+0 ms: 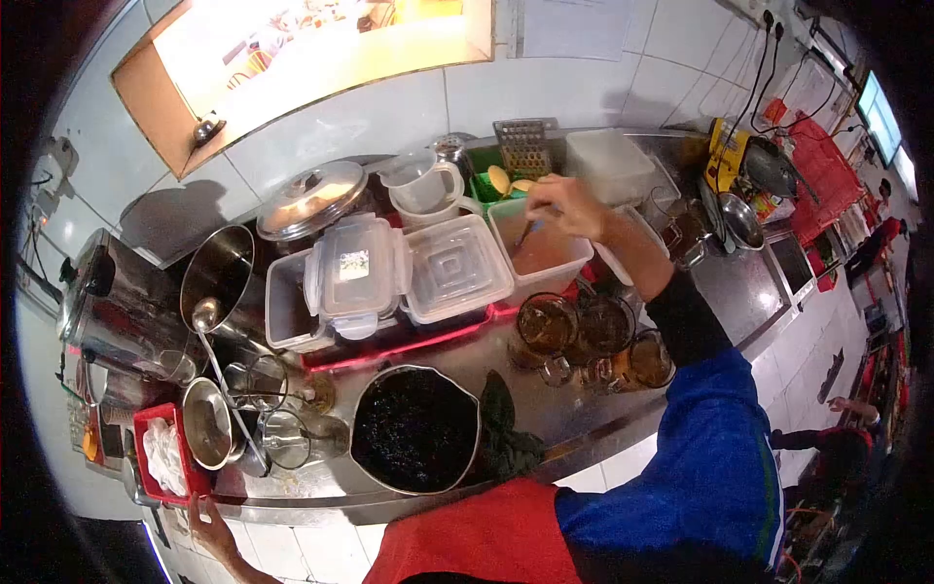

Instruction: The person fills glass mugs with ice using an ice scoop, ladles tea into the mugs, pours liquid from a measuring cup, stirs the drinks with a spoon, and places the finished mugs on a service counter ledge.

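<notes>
My right hand (569, 206) is closed over an open plastic tub (545, 271) of light brown contents. From its fingers a thin utensil (526, 232), likely a spoon, points down into the tub; its lower end is hard to make out. In front of the tub stand three glass mugs of brown drink, among them a left mug (546, 324) and a right mug (650, 360). At the counter's front left edge my left hand (209, 526) is open, fingers spread, beside a red basket (201, 479) holding white crumpled material (165, 457).
A pot of dark liquid (415, 428) sits at the front, with green leaves (501, 419) beside it. Lidded tubs (457, 268), a steel pot (216, 277) with a ladle (206, 314), jugs (425, 185) and a grater (523, 148) crowd the counter. Another person (837, 443) is at far right.
</notes>
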Demonstrator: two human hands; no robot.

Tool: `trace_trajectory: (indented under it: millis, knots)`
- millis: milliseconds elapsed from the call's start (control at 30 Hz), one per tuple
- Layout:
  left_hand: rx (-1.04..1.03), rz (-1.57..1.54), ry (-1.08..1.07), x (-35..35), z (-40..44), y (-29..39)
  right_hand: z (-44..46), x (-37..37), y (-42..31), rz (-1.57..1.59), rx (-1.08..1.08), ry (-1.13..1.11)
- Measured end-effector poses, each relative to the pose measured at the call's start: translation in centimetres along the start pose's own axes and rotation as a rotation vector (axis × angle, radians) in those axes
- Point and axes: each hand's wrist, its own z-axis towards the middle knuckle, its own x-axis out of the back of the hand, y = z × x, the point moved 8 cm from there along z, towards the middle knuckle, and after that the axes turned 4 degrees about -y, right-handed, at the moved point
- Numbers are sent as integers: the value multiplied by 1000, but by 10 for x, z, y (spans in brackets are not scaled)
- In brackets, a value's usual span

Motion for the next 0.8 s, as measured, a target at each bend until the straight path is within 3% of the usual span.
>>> trace_trajectory:
  millis: [67, 200, 300, 367, 433, 500, 567, 700, 800]
  knots:
    - [10, -13, 19, 7, -2, 12, -10, 29, -16, 20, -133, 158]
    - [34, 12, 9, 14, -5, 44, -30, 42, -50, -7, -115, 129]
    - [10, -99, -50, 7, 1, 55, -43, 63, -86, -139, -126, 218]
    - [-74, -129, -32, 7, 5, 67, -57, 88, -117, -93, -181, 400]
    - [-126, -155, -20, 7, 7, 78, -68, 91, -144, -105, -195, 391]
    - [-183, -184, -12, 5, 13, 81, -77, 82, -158, -119, -215, 382]
    - [-254, -184, 32, 2, 21, 82, -81, 49, -173, -245, 0, 327]
    - [-207, -220, 47, 10, 28, 91, -90, -12, -132, -171, -86, 297]
    - [-285, -237, 86, 15, 31, 92, -89, -32, -101, -77, -183, 236]
